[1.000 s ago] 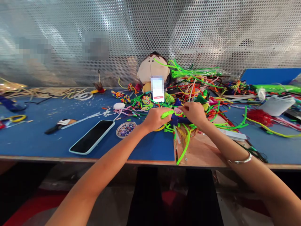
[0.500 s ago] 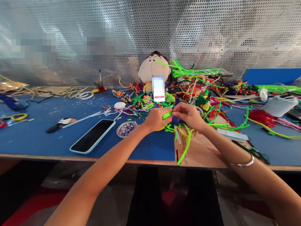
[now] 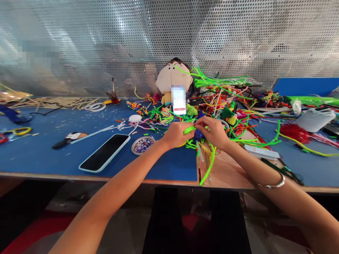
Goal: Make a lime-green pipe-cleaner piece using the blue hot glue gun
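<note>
My left hand [image 3: 177,134] is closed around a bright green piece [image 3: 189,129] above the middle of the blue table. Close beside it, fingertips nearly meeting, my right hand [image 3: 212,129] is pinched at the right end of the same piece; what exactly its fingertips hold is too small to make out. A dark blue item [image 3: 198,134] shows between and beneath the hands. From below my right hand a long green strip [image 3: 211,165] hangs down over a bare wooden patch [image 3: 230,169] of the table.
A phone [image 3: 105,153] and a dish of beads [image 3: 143,145] lie left of my hands. Behind stand a plush doll [image 3: 173,76] and a lit phone [image 3: 179,102]. Tangled colourful strips [image 3: 219,95] spread right; scissors [image 3: 19,131] lie far left. A perforated metal screen [image 3: 169,31] rises behind.
My right hand has shifted very slightly left, and its wrist with the bracelet too. My left hand keeps its hold on the green piece.
</note>
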Tool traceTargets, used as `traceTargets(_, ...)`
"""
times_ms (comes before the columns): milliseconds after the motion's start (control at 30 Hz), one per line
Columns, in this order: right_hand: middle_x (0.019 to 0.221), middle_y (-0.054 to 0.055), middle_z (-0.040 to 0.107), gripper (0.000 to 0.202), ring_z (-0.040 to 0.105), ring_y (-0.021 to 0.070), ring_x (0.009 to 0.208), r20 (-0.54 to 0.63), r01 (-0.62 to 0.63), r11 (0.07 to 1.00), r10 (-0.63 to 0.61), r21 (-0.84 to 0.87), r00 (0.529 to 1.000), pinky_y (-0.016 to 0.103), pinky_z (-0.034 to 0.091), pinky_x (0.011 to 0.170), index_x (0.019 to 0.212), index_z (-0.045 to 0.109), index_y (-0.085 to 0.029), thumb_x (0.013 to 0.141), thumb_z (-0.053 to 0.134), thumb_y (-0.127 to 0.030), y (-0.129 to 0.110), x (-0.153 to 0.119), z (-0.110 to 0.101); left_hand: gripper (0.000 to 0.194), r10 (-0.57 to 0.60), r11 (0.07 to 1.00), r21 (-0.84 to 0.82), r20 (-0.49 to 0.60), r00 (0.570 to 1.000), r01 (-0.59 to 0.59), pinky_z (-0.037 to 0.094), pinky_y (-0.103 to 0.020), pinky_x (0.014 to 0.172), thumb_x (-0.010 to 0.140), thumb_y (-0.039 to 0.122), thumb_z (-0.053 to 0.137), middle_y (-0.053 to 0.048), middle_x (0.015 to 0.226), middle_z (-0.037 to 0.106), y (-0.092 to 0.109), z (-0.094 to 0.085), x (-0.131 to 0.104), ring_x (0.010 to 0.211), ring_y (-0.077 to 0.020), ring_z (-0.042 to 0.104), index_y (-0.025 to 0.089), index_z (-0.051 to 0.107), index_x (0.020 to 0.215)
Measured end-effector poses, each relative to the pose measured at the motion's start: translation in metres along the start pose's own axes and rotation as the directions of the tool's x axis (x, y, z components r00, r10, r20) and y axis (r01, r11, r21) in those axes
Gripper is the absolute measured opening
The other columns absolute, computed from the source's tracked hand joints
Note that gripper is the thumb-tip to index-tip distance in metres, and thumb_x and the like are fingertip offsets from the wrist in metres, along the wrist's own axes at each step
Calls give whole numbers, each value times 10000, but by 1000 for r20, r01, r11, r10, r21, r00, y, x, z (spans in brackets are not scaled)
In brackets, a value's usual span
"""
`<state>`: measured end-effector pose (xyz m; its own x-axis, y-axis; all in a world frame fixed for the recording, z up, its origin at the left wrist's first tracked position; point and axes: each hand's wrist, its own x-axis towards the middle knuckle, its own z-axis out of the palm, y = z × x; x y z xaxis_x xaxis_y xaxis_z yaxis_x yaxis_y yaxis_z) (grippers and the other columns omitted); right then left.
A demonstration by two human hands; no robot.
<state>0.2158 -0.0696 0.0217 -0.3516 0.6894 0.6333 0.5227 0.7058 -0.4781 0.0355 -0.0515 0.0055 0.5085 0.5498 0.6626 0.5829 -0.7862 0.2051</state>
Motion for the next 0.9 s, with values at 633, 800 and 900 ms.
traceTargets(633,817,102,618,160,464,180,571,163,45,853,47,-519,986,278,201,529,932,448,-169,862,307,-144,-6,-2,2,295,-63,997,-42,-2,998,63,482,-246,649,819,320,559,-66,849,756,1,0,0,712,-177,686,154,721,1001)
traceTargets(800,830,113,635,163,495,184,576,153,2,821,104,-571,983,288,163,518,949,452,-164,872,309,-144,-11,-2,3,295,-72,996,-50,-1,997,72,511,-254,705,813,320,565,-58,918,757,0,2,1,780,-182,703,167,720,1011)
traceTargets(900,859,123,648,162,524,187,593,124,-54,819,151,-571,981,292,168,519,958,458,-166,881,316,-151,-12,-1,2,286,-67,995,-72,6,998,68,523,-257,736,813,308,561,-56,953,754,0,1,0,819,-186,709,168,723,1002)
